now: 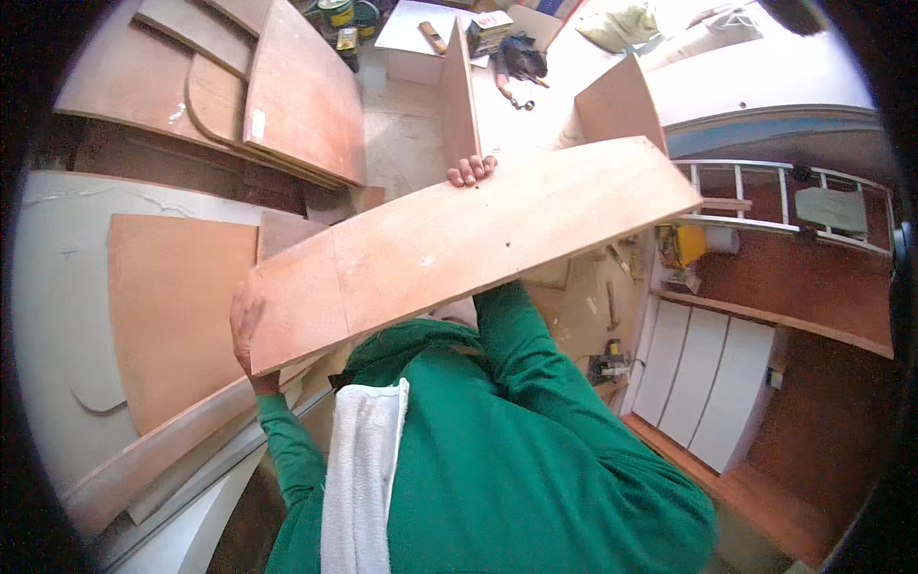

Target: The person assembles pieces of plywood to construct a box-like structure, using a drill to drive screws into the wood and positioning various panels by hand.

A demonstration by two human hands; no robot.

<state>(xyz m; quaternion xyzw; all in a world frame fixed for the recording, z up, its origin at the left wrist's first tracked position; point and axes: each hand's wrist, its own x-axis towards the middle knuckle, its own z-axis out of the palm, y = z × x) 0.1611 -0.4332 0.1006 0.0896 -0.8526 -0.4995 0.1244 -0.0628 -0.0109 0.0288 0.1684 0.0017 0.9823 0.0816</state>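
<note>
A long, pale plywood board (430, 244) is held up in front of my chest, tilted so its right end lies farther away. At its left end my left hand (246, 320) grips the short edge. My right hand (472, 171) reaches from beneath, and only its fingertips show, curled over the far long edge. The board hides the rest of that hand. A pencil-like line crosses the board near its left end, and small dark holes mark its face. Just beyond the far edge stand two upright wooden panels (460, 96) on a white surface.
Plywood sheets (306, 91) are stacked at the far left, with a flat tan sheet (182, 306) nearer. On the right lie a metal ladder (786, 196), white panels (703, 368), a hammer (612, 304) and a power tool (609, 365). A black bag (524, 59) sits at the back.
</note>
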